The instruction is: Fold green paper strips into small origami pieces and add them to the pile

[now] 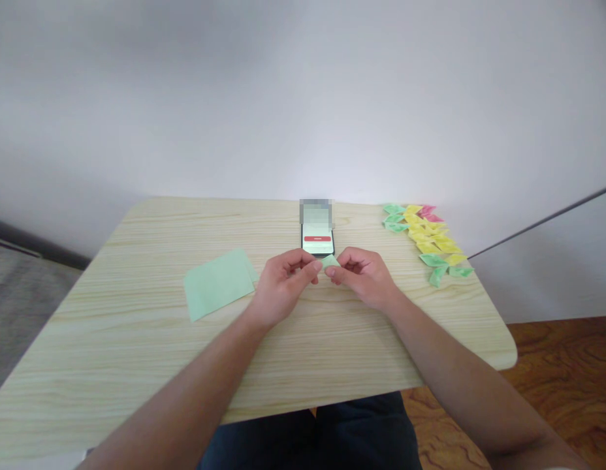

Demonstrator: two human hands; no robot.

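A small folded piece of light green paper (330, 261) is held just above the table, in front of the phone. My left hand (286, 284) pinches its left side between thumb and fingers. On the other side, my right hand (362, 274) grips the paper's right edge, thumb in front and fingers curled. The fingers cover much of the piece, so its full shape is hidden. Flat green paper sheets (219, 284) lie to the left of my left hand, one corner showing from beneath the top one.
A phone (317, 243) with a lit screen stands near the wall (303, 98). Several folded paper pieces (433, 240) in green, yellow and pink lie at the right of the wooden table (303, 365). The table's rounded corner is at the front right.
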